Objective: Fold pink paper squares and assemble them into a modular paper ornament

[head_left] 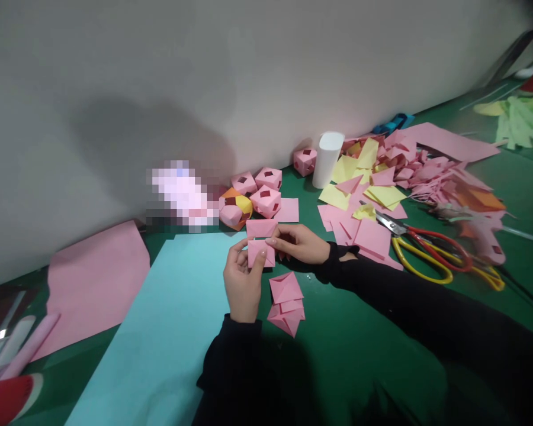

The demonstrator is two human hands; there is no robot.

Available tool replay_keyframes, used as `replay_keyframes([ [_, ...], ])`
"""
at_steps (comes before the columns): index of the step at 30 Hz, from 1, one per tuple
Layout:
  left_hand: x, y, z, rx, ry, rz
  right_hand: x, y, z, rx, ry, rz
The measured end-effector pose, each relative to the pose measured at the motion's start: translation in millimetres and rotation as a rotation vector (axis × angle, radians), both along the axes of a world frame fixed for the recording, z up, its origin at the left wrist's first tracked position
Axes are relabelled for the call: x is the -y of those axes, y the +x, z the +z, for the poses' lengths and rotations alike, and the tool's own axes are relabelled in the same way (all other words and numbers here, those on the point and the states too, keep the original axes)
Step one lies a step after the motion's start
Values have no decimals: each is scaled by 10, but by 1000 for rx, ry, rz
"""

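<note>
Our left hand point(243, 281) and right hand point(305, 244) pinch a near-square folded pink paper point(254, 253), its edges running nine-to-three and twelve-to-six. We have pink pieces point(286, 290) at five o'clock, a blue sheet point(177, 302) at eight, bare green table point(359, 355) toward four-thirty.

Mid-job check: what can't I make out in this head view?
Head view:
Left hand: some fingertips hidden behind the folded pink paper.
Object by the wall: masked by pixelation.
Pink glue gun: details blurred.
Red-and-white roll: cut off by left edge.
Green paper strips: cut off by right edge.
</note>
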State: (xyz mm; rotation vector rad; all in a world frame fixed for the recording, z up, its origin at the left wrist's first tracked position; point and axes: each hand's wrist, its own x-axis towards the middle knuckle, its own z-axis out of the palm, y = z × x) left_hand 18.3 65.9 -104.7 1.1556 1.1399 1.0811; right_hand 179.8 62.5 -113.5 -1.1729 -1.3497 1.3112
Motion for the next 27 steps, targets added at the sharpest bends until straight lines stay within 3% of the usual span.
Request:
replay_keyframes([
  [8,25,10,47,-47,19,-56,6,19,6,124,104,-8],
  [15,-4,-8,-10,-74,45,35,7,7,4,32,24,22],
  [27,-5,-20,-11,-91,87,40,20,15,19,10,38,15],
])
